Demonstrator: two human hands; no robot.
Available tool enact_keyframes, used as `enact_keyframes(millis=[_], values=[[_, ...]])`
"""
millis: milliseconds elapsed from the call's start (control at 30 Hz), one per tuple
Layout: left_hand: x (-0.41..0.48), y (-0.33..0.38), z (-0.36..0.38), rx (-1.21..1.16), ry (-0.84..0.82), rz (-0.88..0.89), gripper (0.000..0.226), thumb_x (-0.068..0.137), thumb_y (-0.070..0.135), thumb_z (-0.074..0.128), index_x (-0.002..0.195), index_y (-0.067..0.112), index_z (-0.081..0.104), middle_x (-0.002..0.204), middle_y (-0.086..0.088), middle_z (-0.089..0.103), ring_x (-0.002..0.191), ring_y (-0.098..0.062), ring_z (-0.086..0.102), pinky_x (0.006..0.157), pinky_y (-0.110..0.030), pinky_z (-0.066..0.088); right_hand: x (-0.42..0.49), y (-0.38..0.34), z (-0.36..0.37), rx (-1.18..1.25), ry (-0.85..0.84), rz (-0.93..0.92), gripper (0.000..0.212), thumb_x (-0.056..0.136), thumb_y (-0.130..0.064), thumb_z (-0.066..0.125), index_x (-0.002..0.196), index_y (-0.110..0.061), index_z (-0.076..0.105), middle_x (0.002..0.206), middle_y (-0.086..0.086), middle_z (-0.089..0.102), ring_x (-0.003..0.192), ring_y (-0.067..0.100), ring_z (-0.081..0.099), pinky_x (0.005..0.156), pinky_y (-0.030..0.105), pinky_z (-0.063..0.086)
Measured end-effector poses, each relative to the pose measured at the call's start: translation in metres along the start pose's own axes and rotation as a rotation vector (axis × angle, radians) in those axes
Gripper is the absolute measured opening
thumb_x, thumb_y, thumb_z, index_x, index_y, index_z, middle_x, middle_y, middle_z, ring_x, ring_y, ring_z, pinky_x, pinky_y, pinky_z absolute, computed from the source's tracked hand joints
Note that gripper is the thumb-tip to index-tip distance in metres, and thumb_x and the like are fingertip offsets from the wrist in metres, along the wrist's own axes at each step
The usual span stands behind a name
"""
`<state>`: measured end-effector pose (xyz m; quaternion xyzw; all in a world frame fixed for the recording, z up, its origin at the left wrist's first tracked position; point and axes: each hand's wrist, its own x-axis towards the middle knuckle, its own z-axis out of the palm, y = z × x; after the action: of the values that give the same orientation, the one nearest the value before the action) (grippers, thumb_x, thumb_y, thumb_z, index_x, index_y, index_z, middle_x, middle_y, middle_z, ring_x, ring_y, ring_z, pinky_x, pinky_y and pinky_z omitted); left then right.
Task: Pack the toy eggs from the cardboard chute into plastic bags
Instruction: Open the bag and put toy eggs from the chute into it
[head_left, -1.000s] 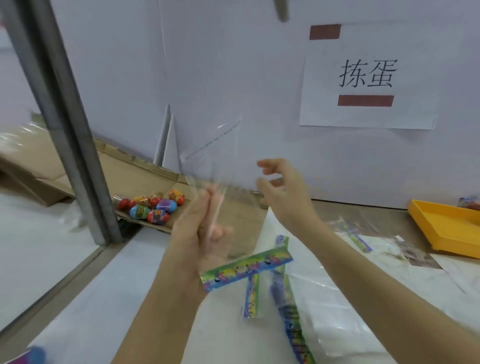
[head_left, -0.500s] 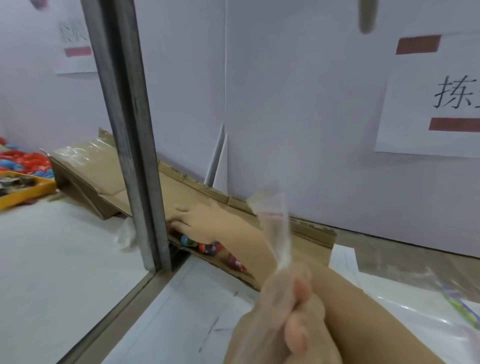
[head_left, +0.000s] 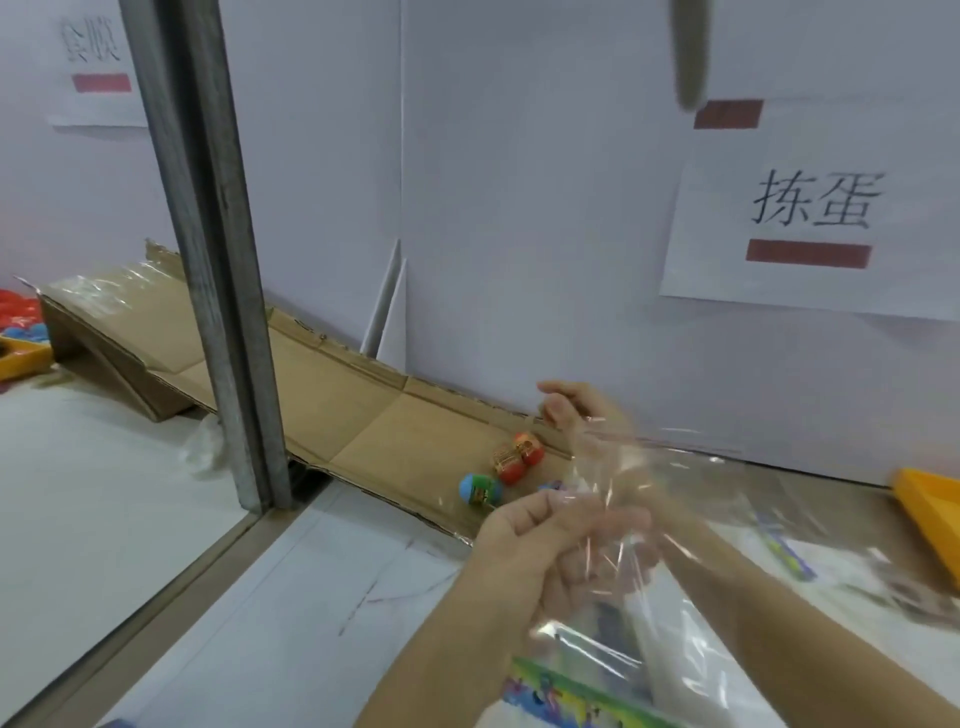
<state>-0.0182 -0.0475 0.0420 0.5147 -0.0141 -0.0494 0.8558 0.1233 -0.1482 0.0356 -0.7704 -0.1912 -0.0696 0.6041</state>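
My left hand grips a clear plastic bag by its crumpled middle, just in front of the chute's low end. My right hand is above it with curled fingers, and its thumb and forefinger seem to pinch the bag's top edge. The bag's coloured printed strip hangs at the bottom of the view. On the cardboard chute lie two red-orange toy eggs and a blue-green egg. Another blue egg is half hidden behind the bag.
A grey metal post stands left of the chute. A yellow tray sits at the right edge. Another yellow tray, with red and blue eggs behind it, is at the far left. More bags lie on the white table.
My right hand reached left onto the eggs in the chute, then drew back to the bag's top edge. My left hand kept hold of the bag. The view swung left.
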Motion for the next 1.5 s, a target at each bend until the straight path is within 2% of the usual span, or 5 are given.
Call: enact_keyframes(millis=[133, 300, 500, 700, 1500], values=[[0.001, -0.008, 0.007, -0.038, 0.069, 0.090, 0.028, 0.054, 0.015, 0.081, 0.075, 0.002, 0.067, 0.070, -0.015, 0.073, 0.061, -0.021, 0.071, 0.065, -0.037, 0.062, -0.053, -0.029, -0.079, 0.343, 0.297, -0.057, 0.030, 0.094, -0.040, 0.049, 0.076, -0.018, 0.059, 0.060, -0.007, 0.057, 0.052, 0.007, 0.055, 0.050, 0.021, 0.047], [-0.001, -0.015, 0.016, 0.038, 0.148, 0.142, 0.034, 0.057, 0.010, 0.079, 0.085, 0.005, 0.059, 0.088, -0.023, 0.074, 0.082, -0.034, 0.074, 0.064, -0.032, 0.061, -0.110, -0.068, -0.132, 0.402, 0.123, -0.090, 0.026, 0.083, -0.053, 0.058, 0.076, -0.028, 0.054, 0.054, -0.001, 0.046, 0.039, 0.020, 0.045, 0.037, 0.029, 0.037], [-0.009, -0.018, 0.023, 0.225, 0.138, 0.238, 0.058, 0.065, 0.006, 0.081, 0.116, 0.020, 0.055, 0.089, -0.016, 0.076, 0.089, -0.027, 0.073, 0.070, -0.027, 0.059, -0.131, -0.096, -0.137, 0.143, -0.322, -0.048, 0.025, 0.076, -0.058, 0.062, 0.091, -0.038, 0.059, 0.073, -0.011, 0.053, 0.063, 0.011, 0.048, 0.045, 0.027, 0.044], [-0.016, -0.023, 0.034, 0.342, 0.087, 0.328, 0.063, 0.052, 0.015, 0.087, 0.110, 0.026, 0.063, 0.080, -0.013, 0.076, 0.084, -0.023, 0.074, 0.075, -0.031, 0.059, -0.131, -0.082, -0.114, -0.807, -0.149, -0.385, 0.032, 0.086, -0.053, 0.046, 0.115, -0.055, 0.034, 0.096, -0.043, 0.045, 0.082, -0.012, 0.049, 0.059, 0.012, 0.039], [-0.011, -0.034, 0.034, 0.153, -0.069, 0.238, 0.045, 0.059, 0.021, 0.080, 0.103, 0.027, 0.076, 0.094, -0.008, 0.076, 0.091, -0.020, 0.073, 0.073, -0.030, 0.058, -0.127, -0.069, -0.103, -0.499, -0.147, -0.222, 0.027, 0.067, -0.067, 0.046, 0.085, -0.051, 0.058, 0.095, -0.021, 0.049, 0.101, -0.004, 0.038, 0.079, 0.002, 0.028]])
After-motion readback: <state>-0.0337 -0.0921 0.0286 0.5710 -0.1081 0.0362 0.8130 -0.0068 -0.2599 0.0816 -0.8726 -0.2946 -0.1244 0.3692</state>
